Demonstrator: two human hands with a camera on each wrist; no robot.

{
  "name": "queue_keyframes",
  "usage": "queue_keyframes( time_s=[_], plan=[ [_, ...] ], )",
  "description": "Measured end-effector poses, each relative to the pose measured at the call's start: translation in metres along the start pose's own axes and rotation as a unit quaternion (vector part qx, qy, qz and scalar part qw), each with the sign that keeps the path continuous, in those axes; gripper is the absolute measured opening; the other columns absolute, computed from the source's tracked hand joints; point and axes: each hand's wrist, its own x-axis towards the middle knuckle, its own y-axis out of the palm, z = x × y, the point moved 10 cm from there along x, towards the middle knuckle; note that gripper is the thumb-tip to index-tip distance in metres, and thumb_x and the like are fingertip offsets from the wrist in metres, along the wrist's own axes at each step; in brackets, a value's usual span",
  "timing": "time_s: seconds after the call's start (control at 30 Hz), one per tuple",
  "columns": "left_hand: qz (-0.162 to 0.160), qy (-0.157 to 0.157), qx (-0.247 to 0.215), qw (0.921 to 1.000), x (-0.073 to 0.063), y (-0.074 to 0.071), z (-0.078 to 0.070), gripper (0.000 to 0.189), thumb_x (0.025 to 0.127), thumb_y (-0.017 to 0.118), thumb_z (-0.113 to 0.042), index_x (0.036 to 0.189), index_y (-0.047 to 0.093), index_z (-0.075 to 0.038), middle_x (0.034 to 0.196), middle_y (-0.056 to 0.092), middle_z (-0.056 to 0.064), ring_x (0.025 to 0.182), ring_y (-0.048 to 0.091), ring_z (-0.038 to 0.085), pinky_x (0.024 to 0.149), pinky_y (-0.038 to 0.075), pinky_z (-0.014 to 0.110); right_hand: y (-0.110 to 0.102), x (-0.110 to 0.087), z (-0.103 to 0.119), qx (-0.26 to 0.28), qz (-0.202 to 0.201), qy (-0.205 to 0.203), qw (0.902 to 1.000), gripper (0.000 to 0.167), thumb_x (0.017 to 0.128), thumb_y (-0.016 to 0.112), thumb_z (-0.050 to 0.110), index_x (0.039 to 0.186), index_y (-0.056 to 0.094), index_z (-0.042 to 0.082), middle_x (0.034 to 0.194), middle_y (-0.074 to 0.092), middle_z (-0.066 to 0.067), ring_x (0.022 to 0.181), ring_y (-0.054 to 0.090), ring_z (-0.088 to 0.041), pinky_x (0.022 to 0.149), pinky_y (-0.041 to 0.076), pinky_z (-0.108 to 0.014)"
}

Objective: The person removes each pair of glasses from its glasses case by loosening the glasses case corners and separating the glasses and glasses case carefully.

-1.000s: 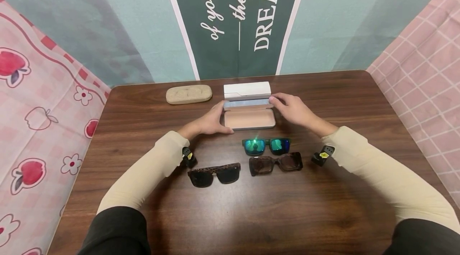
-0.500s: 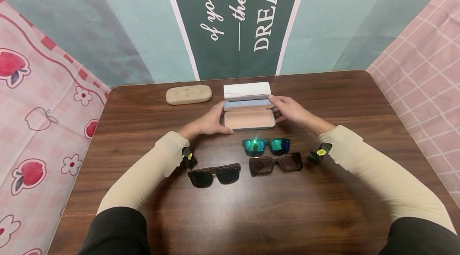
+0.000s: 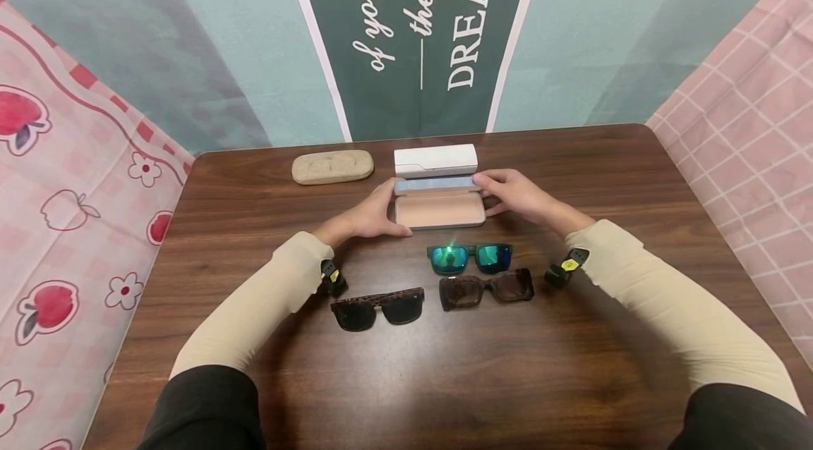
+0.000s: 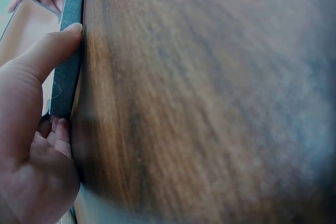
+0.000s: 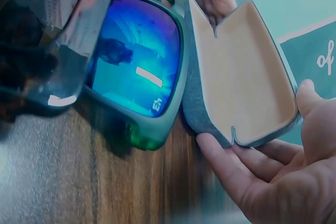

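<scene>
An opened glasses case (image 3: 440, 211) with a peach lining lies at the middle of the table, its lid tilted up at the back. My left hand (image 3: 373, 214) grips the case's left end. In the left wrist view, the left thumb (image 4: 58, 45) presses the dark outer front wall while the fingers reach round the end. At the other end, my right hand (image 3: 517, 195) holds the case, with its thumb at the lid's edge. The right wrist view shows the right fingers (image 5: 231, 169) under the hinge end of the case (image 5: 247, 72).
Just in front of the case lie mirrored blue-green sunglasses (image 3: 470, 259), brown translucent sunglasses (image 3: 486, 289) and dark tortoiseshell sunglasses (image 3: 378, 309). Behind it stands a white glasses case (image 3: 435, 161), with a beige case (image 3: 333, 167) to its left near the table's back edge.
My right hand has shifted slightly left, and its fingers now show round the case's right end below the thumb. The left hand and the sunglasses have stayed in place.
</scene>
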Motion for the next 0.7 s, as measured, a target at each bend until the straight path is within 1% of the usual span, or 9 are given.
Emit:
queue_keyframes(
  time_s=[0.23,0.5,0.7],
  plan=[
    [-0.003,0.009,-0.002,1.0,0.0003,0.0001,-0.0006,0.094,0.079,0.089,-0.018,0.149,0.029,0.001,0.142,0.042,0.02,0.131,0.043,0.03,0.114,0.035,0.044,-0.0019,0.0012,-0.0049,0.008,0.011,-0.002,0.9999,0.064,0.107,0.054,0.034,0.151,0.038,-0.009,0.146,0.045,-0.03,0.132,0.049,-0.043,0.087,0.057,-0.041],
    [0.0,0.004,0.009,1.0,0.0,0.0004,-0.0016,0.097,0.077,0.089,-0.017,0.151,0.028,0.0,0.145,0.041,0.019,0.134,0.041,0.032,0.115,0.033,0.046,-0.0019,0.0013,-0.0067,0.008,0.012,-0.001,0.9999,0.064,0.106,0.056,0.034,0.151,0.039,-0.008,0.145,0.046,-0.03,0.131,0.05,-0.043,0.086,0.058,-0.04],
    [0.003,0.017,0.006,0.9998,-0.0005,0.0,-0.0035,0.097,0.075,0.089,-0.012,0.15,0.028,0.0,0.145,0.041,0.019,0.134,0.04,0.032,0.117,0.03,0.046,-0.0018,0.0001,-0.0064,0.009,0.013,-0.005,0.9999,0.063,0.105,0.057,0.032,0.15,0.04,-0.008,0.145,0.047,-0.03,0.131,0.05,-0.043,0.086,0.058,-0.041]
  ],
)
